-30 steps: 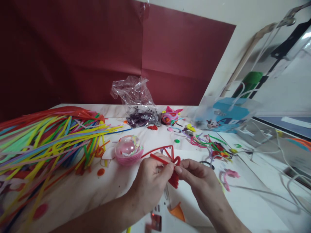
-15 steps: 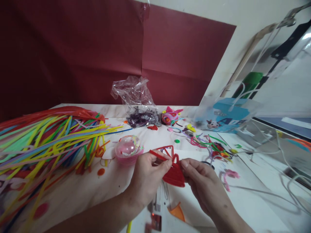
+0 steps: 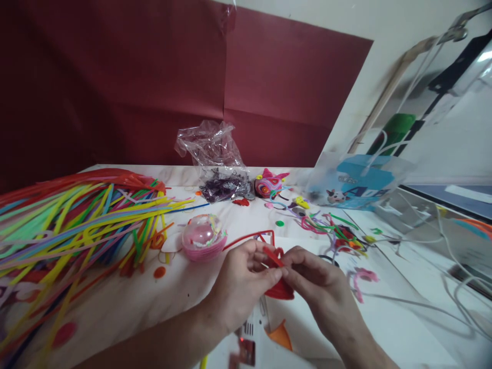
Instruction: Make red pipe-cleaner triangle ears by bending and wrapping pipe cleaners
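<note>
Both hands meet at a red pipe-cleaner piece [image 3: 280, 291], a flat fan-like shape of tightly laid rows with loops and a bent strand sticking out at the top. My left hand [image 3: 246, 279] pinches it from the left, near its upper part. From the right, the thumb and fingers of my right hand [image 3: 313, 277] are closed on its upper edge. Fingers cover much of the piece's middle. Just left of my hands sits a clear ball with pink strands wound round its lower half [image 3: 203, 238]. Below them lie a white glue gun [image 3: 249, 333] and an orange piece [image 3: 282, 335].
A big heap of coloured pipe cleaners [image 3: 88, 220] spreads over the left. Behind are a clear plastic bag [image 3: 215, 159] and a pink decorated ball [image 3: 268, 185]. Rightward lie loose pipe-cleaner scraps [image 3: 342, 233], a blue-and-white bag [image 3: 357, 179] and white cables [image 3: 459, 287].
My right hand has shifted left and its fingers now meet my left fingertips. The red piece has turned, with more of it covered, and a red strand reaches out to the left.
</note>
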Demonstrator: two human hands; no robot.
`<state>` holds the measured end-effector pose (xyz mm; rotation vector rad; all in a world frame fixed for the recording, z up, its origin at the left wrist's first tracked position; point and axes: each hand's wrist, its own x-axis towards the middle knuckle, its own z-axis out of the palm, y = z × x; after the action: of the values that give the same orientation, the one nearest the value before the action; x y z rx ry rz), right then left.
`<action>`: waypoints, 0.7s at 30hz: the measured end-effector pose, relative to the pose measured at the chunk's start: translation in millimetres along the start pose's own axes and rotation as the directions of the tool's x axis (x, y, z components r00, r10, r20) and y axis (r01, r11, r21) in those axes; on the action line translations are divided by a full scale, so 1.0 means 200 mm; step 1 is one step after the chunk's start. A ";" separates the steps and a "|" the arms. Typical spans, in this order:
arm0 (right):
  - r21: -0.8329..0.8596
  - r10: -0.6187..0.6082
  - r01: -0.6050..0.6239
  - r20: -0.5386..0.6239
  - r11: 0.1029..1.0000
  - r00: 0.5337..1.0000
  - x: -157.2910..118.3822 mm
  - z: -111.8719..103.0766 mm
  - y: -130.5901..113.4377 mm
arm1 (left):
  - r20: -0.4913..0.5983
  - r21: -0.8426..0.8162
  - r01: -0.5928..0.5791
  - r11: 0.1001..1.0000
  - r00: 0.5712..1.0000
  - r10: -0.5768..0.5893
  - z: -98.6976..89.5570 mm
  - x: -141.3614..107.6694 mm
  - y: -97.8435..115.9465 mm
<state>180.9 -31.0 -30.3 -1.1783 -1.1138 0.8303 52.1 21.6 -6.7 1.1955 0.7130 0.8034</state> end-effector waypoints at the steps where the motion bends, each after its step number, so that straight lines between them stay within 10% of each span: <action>1: 0.099 0.058 -0.058 0.005 0.993 0.998 0.00 0.00 0.00 | 0.020 -0.018 0.026 0.999 0.999 -0.026 0.00 0.00 0.00; 7: 0.306 0.147 -0.130 -0.031 0.943 0.989 0.03 -0.01 0.00 | -0.012 -0.091 0.068 0.994 0.997 -0.070 0.01 0.00 0.02; 11: 0.113 -0.020 0.029 -0.080 0.993 0.997 0.01 0.01 -0.01 | -0.158 0.098 -0.068 0.993 0.984 0.083 0.00 0.00 0.01; 16: -0.178 -0.165 0.166 0.016 0.970 0.986 -0.02 0.03 0.00 | -0.095 0.207 -0.112 0.972 0.986 0.134 0.01 -0.02 -0.04; 21: -0.164 -0.163 0.146 -0.097 0.976 0.982 -0.02 0.02 0.02 | -0.127 0.227 -0.121 0.966 0.980 0.153 0.02 -0.02 -0.04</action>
<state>176.3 -33.7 -35.6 -1.2340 -1.1794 0.5594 54.8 15.6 -13.9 1.4066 0.8607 0.9525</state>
